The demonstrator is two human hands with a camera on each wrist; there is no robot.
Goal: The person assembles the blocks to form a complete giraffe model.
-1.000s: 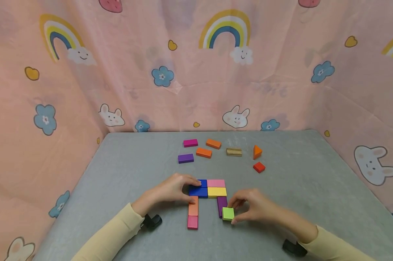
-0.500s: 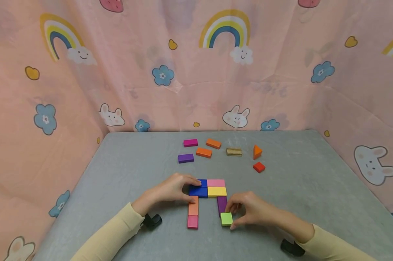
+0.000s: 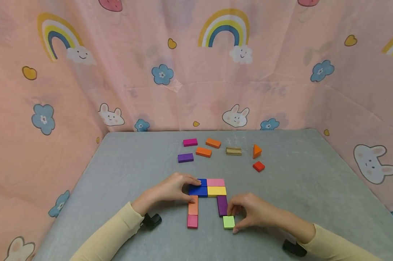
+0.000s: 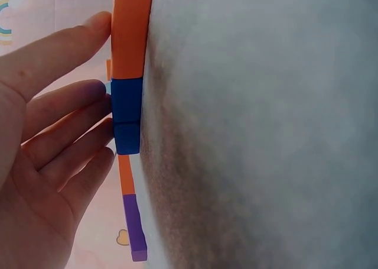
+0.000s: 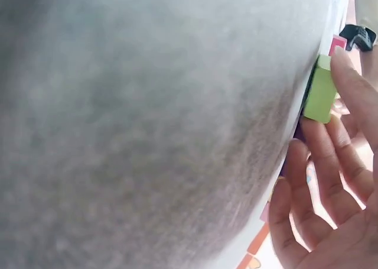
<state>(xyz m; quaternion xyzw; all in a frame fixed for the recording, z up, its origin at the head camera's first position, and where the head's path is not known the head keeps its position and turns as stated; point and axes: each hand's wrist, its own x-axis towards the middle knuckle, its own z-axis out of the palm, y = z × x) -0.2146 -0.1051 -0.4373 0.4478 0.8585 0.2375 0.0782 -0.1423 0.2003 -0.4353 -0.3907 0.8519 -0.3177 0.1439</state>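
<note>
A flat layout of blocks lies mid-table: blue blocks [image 3: 198, 191], a pink block [image 3: 215, 182], a yellow block [image 3: 217, 191], with a light-orange block [image 3: 193, 208] and a rose block [image 3: 192, 222] below at left. A dark purple block [image 3: 222, 205] extends down at right. My left hand [image 3: 175, 187] rests its fingertips on the blue blocks and its thumb on the light-orange one. With thumb and fingers my right hand [image 3: 256, 211] pinches a lime-green block [image 3: 229, 222] just below the purple block's end. Whether the green block lies fully on the table I cannot tell.
Farther back lie a magenta block [image 3: 190, 142], a violet block [image 3: 185, 158], two orange blocks [image 3: 204, 152], a wood-brown block [image 3: 233, 151], an orange triangular block [image 3: 256, 151] and a red block [image 3: 258, 166]. A pink patterned curtain [image 3: 196, 94] surrounds the grey table [image 3: 134, 156].
My right hand has brought the lime-green block from over the purple block's lower part toward me, first slightly left, then slightly right, past the purple block's end. The left hand has stayed put.
</note>
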